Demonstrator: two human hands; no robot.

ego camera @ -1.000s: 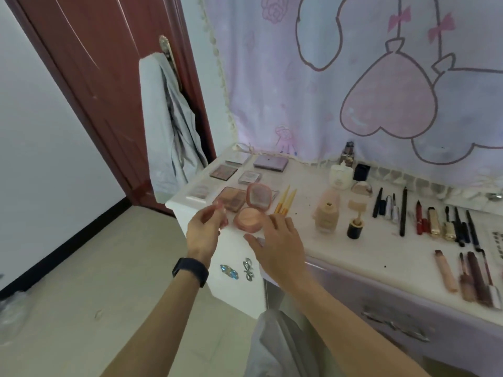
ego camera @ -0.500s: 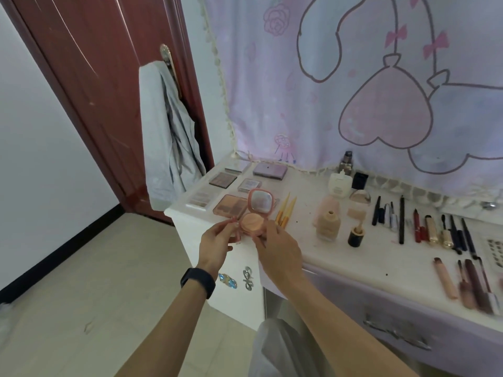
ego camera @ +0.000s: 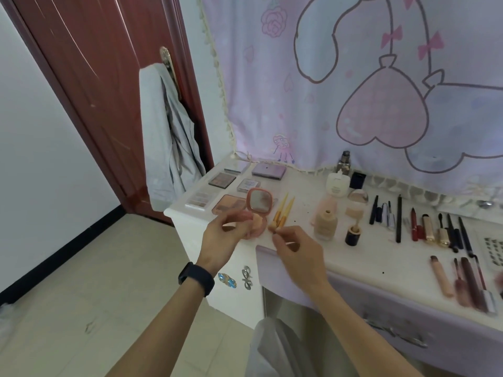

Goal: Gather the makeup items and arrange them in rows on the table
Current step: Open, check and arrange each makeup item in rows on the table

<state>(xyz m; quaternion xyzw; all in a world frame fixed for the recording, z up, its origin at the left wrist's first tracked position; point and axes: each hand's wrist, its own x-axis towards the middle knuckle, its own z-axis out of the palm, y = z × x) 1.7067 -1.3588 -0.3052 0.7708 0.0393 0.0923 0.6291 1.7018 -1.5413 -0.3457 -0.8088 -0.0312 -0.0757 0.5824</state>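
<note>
Nearest the camera, two bare forearms reach over the near edge of the worktop (ego camera: pixel 362 263). The left wrist carries a black band (ego camera: pixel 196 278). The left hand (ego camera: pixel 221 238) holds the base of an open pink compact (ego camera: pixel 255 213) in a pinching grip of thumb and fingers; motion blur hides exactly how the fingers lie. The compact sits at the near left edge of the worktop, its lid raised upright with the mirror facing the camera.

The right hand (ego camera: pixel 296 250) is just right of the compact, its grip closed on the near end of a yellow brush (ego camera: pixel 280 216), thumb and forefinger pinching the handle. A second yellow brush lies touching or just beside it; which one is grasped cannot be told with certainty.

Near right: a peach tube (ego camera: pixel 441 276) and several dark sticks lie side by side, blurred.

Middle distance: a beige foundation bottle (ego camera: pixel 326 224) stands upright, with a black-capped small bottle (ego camera: pixel 353 234) to its right. Further right, a row of pencils and lipsticks (ego camera: pixel 424 227) lies roughly parallel.

Far left: several flat palettes (ego camera: pixel 221 180) lie in rows behind the compact. Far centre: a white jar (ego camera: pixel 338 183) and a black box (ego camera: pixel 357 180) stand against the pink curtain (ego camera: pixel 353 77).
</note>
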